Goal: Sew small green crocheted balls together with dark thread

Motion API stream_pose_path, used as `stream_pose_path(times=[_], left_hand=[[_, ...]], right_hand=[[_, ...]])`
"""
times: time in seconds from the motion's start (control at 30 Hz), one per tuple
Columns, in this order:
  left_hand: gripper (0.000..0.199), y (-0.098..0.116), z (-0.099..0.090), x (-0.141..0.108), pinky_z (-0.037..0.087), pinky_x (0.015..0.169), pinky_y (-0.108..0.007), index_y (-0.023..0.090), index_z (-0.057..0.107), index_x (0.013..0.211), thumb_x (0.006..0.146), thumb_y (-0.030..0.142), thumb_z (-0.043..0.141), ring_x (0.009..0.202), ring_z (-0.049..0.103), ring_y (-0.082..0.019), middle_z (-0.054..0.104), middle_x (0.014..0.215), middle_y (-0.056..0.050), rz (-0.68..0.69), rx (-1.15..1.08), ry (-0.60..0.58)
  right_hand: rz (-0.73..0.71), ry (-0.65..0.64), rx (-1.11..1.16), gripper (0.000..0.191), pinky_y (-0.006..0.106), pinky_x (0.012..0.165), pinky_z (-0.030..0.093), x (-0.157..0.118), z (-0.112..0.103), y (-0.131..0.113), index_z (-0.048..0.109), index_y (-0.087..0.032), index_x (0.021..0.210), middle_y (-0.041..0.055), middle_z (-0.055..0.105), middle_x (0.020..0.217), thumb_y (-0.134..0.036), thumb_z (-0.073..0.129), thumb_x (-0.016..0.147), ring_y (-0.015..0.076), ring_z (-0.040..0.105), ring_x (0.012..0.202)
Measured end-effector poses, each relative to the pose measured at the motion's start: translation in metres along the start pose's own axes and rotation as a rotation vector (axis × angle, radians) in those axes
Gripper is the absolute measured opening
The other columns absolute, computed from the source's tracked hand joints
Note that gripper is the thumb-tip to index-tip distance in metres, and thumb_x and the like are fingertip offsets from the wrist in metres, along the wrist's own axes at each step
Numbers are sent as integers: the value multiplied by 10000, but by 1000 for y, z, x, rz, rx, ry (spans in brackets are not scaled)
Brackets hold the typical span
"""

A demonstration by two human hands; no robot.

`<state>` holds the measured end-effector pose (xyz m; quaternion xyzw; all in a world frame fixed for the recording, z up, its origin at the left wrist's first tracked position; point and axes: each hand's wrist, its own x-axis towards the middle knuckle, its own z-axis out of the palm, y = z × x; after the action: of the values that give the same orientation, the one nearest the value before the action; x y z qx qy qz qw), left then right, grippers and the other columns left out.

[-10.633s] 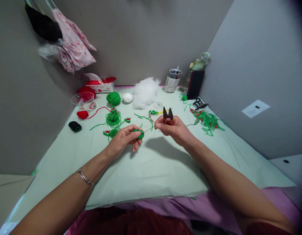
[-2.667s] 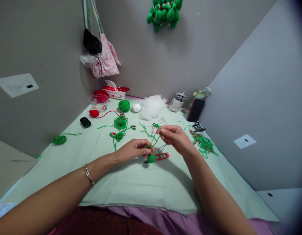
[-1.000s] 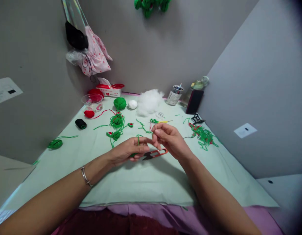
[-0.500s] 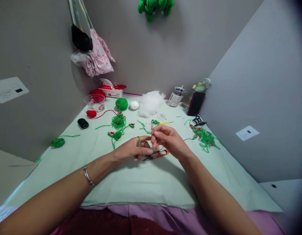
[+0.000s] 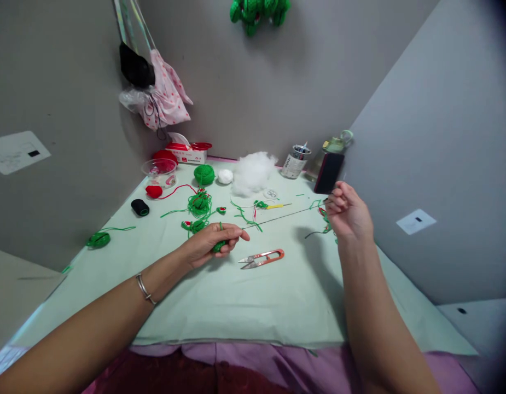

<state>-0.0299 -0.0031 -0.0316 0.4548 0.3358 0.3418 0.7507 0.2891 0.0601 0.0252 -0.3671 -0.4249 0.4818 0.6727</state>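
A thin dark thread runs straight and taut above the pale cloth, slanting away rightward. Your left hand pinches it, curled round a textured green yarn piece; your right hand grips it farther along. Nearer you, metal-bladed snips point left; beyond sits fluffy white stuffing.

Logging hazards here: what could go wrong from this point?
The dark thread, stretched straight between the left hand and right hand, might snap or slip loose. The snips lie open near the left hand, which could get nicked if it strays onto them.
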Motion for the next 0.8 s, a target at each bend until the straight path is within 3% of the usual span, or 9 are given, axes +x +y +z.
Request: stream_pose_path(times=[0.13, 0.27, 0.43, 0.6, 0.8], left_hand=[[282, -1, -1, 1, 205, 419, -180, 111, 760, 851, 796, 387, 753, 529, 324, -53, 456, 663, 19, 6, 27, 4], [272, -4, -3, 2, 206, 425, -189, 126, 774, 871, 794, 387, 759, 523, 335, -52, 474, 651, 17, -12, 24, -3], [322, -4, -1, 1, 206, 423, -188, 125, 778, 898, 789, 428, 763, 510, 332, -44, 465, 644, 27, -26, 24, -11], [323, 0, 0, 1, 194, 410, -179, 126, 774, 904, 796, 430, 753, 495, 313, -37, 433, 641, 39, -6, 15, -16], [295, -2, -4, 2, 178, 400, -172, 127, 772, 978, 856, 386, 703, 482, 316, -24, 403, 667, 43, 10, -11, -38]], right_hand=[[17, -24, -44, 172, 175, 393, 226, -1, 5, 6, 634, -209, 870, -53, 515, 606, -277, 765, 781, 24, 310, 443], [52, -137, -181, 421, 201, 402, 197, -18, 34, 30, 645, -228, 1154, -50, 580, 621, -270, 749, 748, 48, 319, 435], [214, -469, -349, 323, 226, 460, 284, -58, 72, 50, 725, -175, 1089, 23, 668, 823, -379, 696, 840, 57, 398, 506], [318, -797, -436, 312, 245, 634, 429, -76, 83, 50, 739, -160, 1000, 18, 625, 757, -435, 618, 919, 110, 543, 667], [310, -643, -432, 223, 238, 596, 375, -69, 78, 50, 711, -149, 829, -8, 578, 681, -372, 732, 827, 93, 463, 608]])
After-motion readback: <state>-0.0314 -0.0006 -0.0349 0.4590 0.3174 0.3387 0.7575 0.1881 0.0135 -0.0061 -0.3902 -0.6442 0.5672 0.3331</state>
